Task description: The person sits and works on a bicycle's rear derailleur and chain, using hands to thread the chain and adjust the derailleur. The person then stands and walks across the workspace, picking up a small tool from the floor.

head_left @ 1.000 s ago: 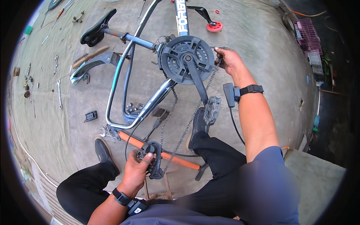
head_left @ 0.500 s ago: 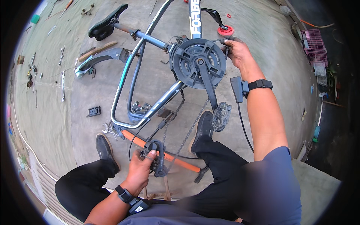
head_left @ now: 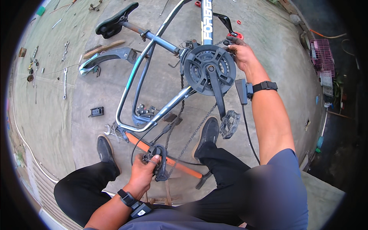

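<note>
My left hand (head_left: 145,168) grips a black rear derailleur (head_left: 162,168) above an orange tube (head_left: 183,166). A loose bicycle chain (head_left: 197,132) runs between the derailleur and the crankset (head_left: 197,61) of a bicycle frame (head_left: 164,111), which lies on the floor with a saddle (head_left: 107,28) attached. At the upper right edge of the chainring, my right hand (head_left: 243,53) pinches the chain with darkened fingertips. The crank arm with a clear pedal (head_left: 231,122) hangs down below the chainring.
Several wrenches (head_left: 65,82) and small parts lie on a green sheet (head_left: 46,126) at the left. A curved mudguard (head_left: 111,58) and wooden-handled brush (head_left: 105,46) lie beside the frame. Pink wire cages (head_left: 321,51) stand at the right edge. My shoes flank the orange tube.
My right hand has moved a little up along the chainring's edge with the chain. The frame appears shifted right and down in the picture. My left hand still grips the derailleur.
</note>
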Motion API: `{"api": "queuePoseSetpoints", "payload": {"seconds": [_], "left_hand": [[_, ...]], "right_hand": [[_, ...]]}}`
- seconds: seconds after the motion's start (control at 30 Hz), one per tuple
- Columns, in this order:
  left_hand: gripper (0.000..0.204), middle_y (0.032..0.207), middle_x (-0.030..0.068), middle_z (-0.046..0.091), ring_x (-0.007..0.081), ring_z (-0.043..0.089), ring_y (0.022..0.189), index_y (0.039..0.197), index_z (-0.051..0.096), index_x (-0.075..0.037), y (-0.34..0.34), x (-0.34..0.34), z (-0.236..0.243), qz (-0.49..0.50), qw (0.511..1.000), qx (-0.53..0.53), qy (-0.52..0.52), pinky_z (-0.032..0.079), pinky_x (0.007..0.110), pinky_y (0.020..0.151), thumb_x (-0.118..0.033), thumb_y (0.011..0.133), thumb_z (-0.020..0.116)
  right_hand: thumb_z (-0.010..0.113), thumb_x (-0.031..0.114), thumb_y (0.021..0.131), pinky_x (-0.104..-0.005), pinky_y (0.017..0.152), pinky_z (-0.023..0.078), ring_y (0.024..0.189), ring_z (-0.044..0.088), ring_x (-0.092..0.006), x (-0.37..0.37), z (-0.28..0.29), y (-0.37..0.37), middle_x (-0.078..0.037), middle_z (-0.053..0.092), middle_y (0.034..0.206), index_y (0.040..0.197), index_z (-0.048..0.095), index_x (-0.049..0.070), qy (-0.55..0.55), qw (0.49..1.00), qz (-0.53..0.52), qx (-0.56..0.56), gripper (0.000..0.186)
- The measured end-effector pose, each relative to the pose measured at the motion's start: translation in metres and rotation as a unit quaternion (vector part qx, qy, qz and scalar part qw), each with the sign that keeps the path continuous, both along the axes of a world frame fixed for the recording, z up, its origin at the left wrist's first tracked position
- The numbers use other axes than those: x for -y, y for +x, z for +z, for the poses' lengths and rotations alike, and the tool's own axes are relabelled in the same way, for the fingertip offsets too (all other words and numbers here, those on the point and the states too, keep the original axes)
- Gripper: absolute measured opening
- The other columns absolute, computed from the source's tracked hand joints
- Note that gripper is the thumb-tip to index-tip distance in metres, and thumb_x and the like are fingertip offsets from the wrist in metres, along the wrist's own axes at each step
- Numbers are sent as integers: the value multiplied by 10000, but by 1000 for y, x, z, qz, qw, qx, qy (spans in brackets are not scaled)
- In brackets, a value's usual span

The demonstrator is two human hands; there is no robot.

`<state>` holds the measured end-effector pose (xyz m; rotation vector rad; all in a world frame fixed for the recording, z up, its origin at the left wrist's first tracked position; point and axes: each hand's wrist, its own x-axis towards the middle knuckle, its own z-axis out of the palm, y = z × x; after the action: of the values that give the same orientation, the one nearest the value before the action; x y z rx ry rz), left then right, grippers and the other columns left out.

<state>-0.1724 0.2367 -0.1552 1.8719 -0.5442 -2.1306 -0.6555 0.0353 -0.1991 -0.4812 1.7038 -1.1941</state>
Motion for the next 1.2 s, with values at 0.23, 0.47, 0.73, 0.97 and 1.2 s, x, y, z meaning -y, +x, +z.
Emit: {"api": "queuePoseSetpoints", "payload": {"seconds": [0.23,0.47,0.73,0.97,1.2], "left_hand": [[494,1033,136,663,160,693,878,1247,449,109,4,3,8,-20,1000,-11,5,608,298,723,-151,964,759],[612,1089,182,665,188,716,914,1328,395,164,23,6,9,-64,997,-51,6,623,316,733,-151,956,765],[580,1120,177,667,193,716,941,1337,426,141,27,9,10,-46,996,-76,-12,615,314,772,-137,954,761],[539,1084,155,664,182,698,919,1298,466,127,25,-2,4,-58,994,-69,-53,592,306,768,-148,950,772],[448,1041,139,678,171,694,880,1206,494,94,25,-6,-3,-56,995,-66,-39,582,304,740,-149,951,771]], "right_hand": [[580,87,1014,-321,772,509,917,662,-161,-33,5,-7,-29,715,1127,1410,581,134,75,996,33,-37,399],[593,68,993,-403,924,517,1017,633,-183,-63,22,7,-69,667,1170,1485,491,84,59,998,-1,-13,503],[586,61,1000,-527,1057,509,1245,603,-326,-113,26,22,-173,562,1401,1547,363,17,48,992,-111,42,592],[570,108,1019,-527,1011,542,1168,657,-315,-161,61,56,-146,630,1331,1471,475,18,213,977,-14,-22,471],[570,73,1012,-498,858,610,1058,731,-308,-223,43,107,-120,700,1243,1357,600,61,306,936,157,79,347]]}}
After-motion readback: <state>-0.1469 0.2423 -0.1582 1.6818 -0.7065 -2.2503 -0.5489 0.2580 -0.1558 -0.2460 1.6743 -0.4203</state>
